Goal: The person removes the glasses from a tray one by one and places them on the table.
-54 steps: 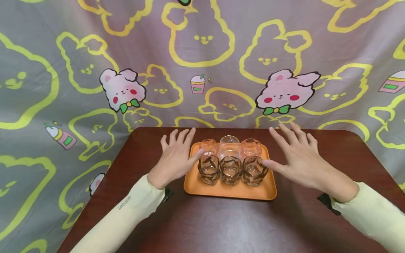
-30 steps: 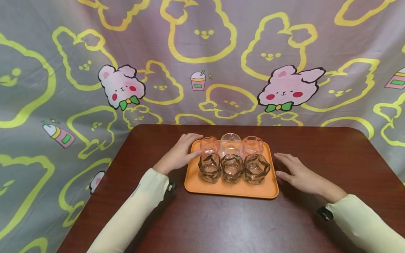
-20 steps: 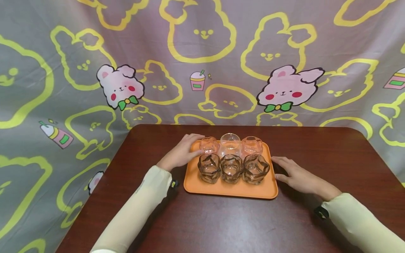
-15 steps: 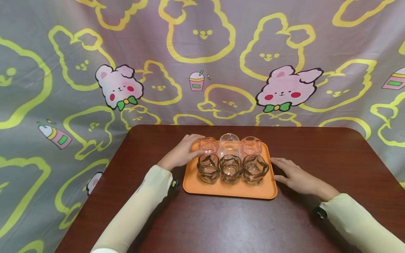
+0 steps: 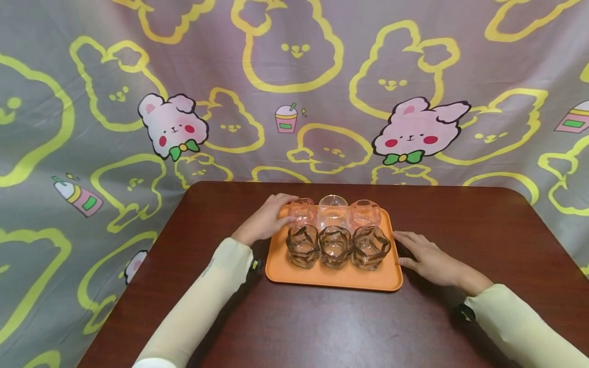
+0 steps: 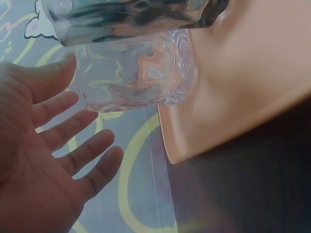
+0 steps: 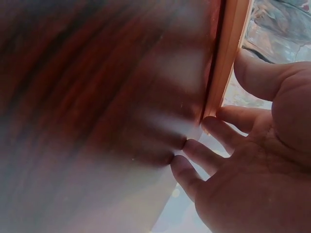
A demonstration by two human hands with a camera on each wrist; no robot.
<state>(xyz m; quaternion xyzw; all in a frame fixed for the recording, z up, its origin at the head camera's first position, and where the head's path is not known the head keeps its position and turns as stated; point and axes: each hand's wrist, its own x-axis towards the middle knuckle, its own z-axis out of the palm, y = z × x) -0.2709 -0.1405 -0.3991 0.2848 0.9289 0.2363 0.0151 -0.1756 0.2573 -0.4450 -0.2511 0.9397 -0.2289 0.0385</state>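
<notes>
On an orange tray stand two rows of glasses. My left hand pinches the back-left pink glass near its rim, thumb on the near side and index finger behind. In the left wrist view my other fingers stay fairly straight, spread below the clear-looking glass. My right hand touches the tray's right edge with thumb and fingertips, its fingers loosely straight. A clear glass and another pink glass complete the back row. Brown glasses make up the front row.
The dark red-brown table bears the tray near its far side. A patterned curtain hangs right behind the table's back edge. The glasses stand close together, with little gap between neighbours.
Both hands have come down from above the tray to its sides. My left hand has closed on the pink glass, which has shifted up slightly; my right has settled against the tray edge.
</notes>
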